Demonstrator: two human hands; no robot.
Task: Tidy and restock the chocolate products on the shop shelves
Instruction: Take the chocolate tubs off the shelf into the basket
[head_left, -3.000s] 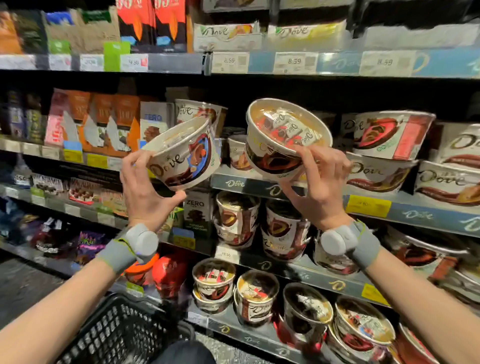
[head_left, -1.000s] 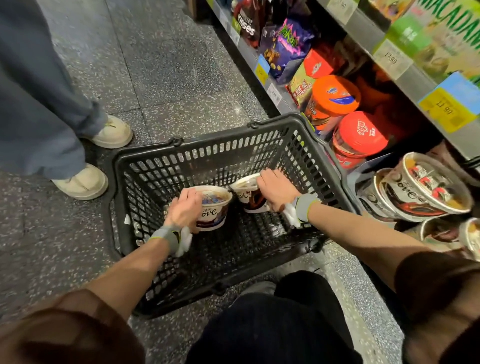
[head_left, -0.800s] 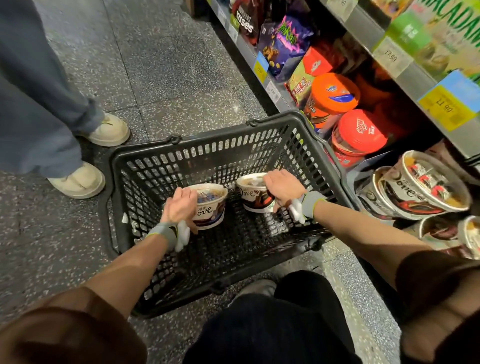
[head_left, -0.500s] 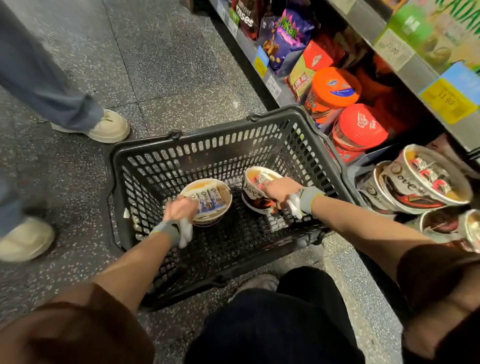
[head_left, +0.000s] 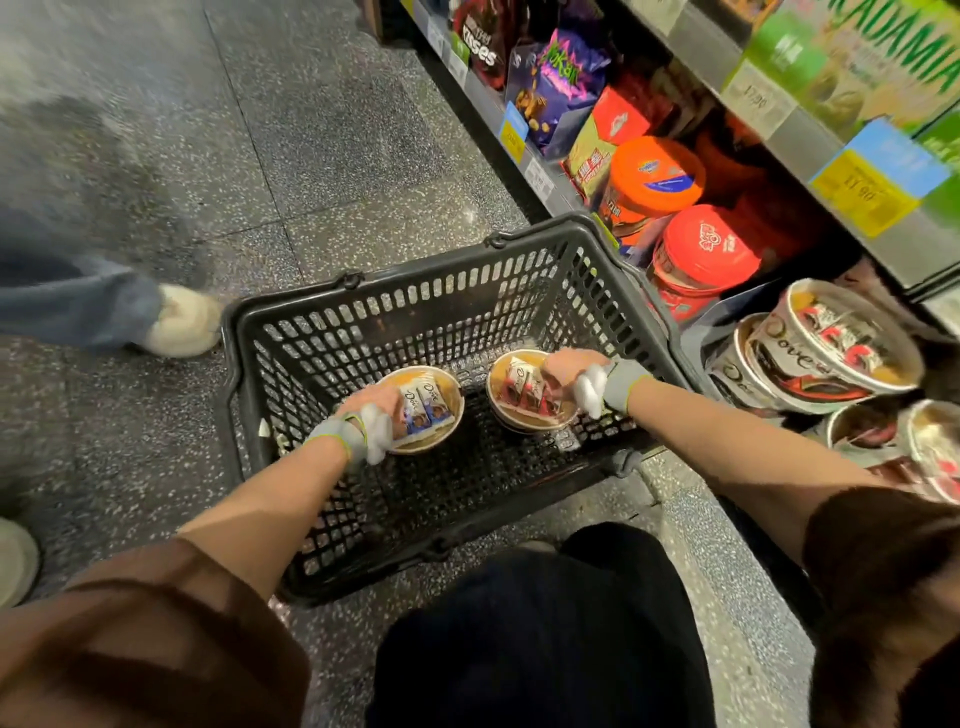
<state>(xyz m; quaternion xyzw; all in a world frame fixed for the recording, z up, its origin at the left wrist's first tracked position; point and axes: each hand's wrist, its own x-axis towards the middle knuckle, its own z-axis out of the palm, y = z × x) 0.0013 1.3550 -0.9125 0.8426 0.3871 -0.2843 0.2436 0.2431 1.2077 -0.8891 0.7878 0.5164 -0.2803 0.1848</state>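
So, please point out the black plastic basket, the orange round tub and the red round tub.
Black plastic basket (head_left: 415, 283): head view, far rim.
Orange round tub (head_left: 657, 171): head view, lid.
Red round tub (head_left: 709, 244): head view, lid.

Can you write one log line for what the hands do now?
left hand: on blue tub | right hand: on red tub | basket

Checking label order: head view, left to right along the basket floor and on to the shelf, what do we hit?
Left hand → blue-wrapper Dove tub → red-wrapper Dove tub → right hand → basket right wall → stacked Dove tubs on the shelf.
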